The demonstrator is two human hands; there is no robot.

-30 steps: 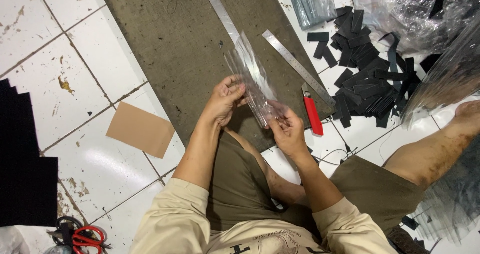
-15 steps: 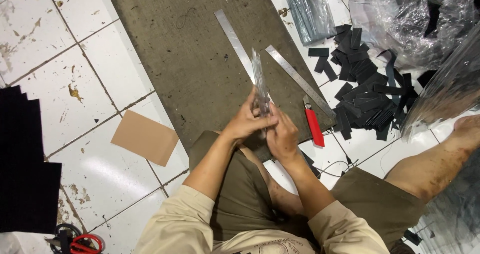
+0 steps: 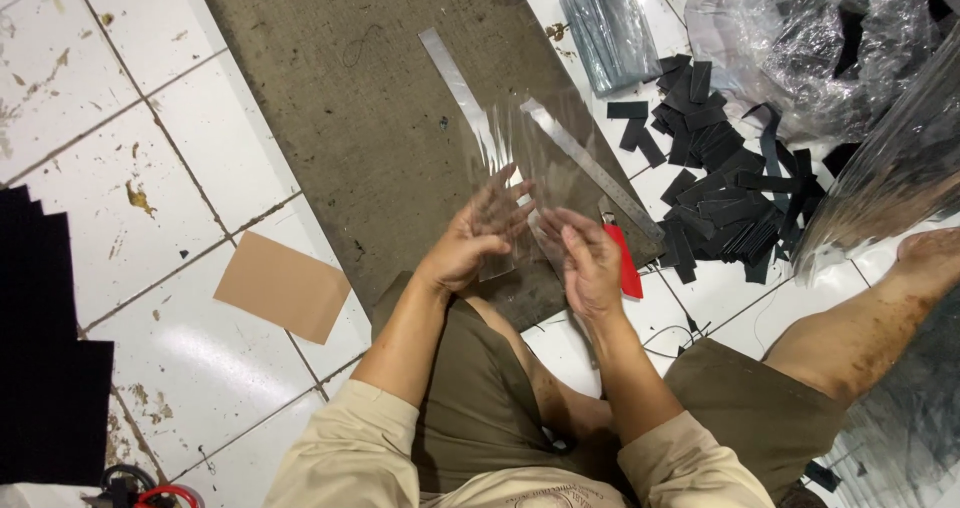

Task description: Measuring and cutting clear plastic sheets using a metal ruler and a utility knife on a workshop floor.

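My left hand (image 3: pixel 478 236) and my right hand (image 3: pixel 583 256) hold a clear plastic sleeve (image 3: pixel 520 153) between them, spread flat and wide above a brown mat (image 3: pixel 360 98). Fingers of both hands are splayed along the sleeve's lower edge. Through and beside the sleeve lie two long metal rulers (image 3: pixel 455 83), side by side on the mat. A red-handled cutter (image 3: pixel 627 266) rests just right of my right hand.
A heap of black strips (image 3: pixel 715 168) lies right of the mat. A stack of clear sleeves (image 3: pixel 610 28) and crumpled plastic bags (image 3: pixel 810 38) sit at the top right. A tan cardboard piece (image 3: pixel 285 286) and black sheets (image 3: pixel 40 348) lie left. My bare foot (image 3: pixel 930 253) is at right.
The sleeve was bunched narrow between my closed hands; now my hands have moved apart and the sleeve is spread flat and wide.
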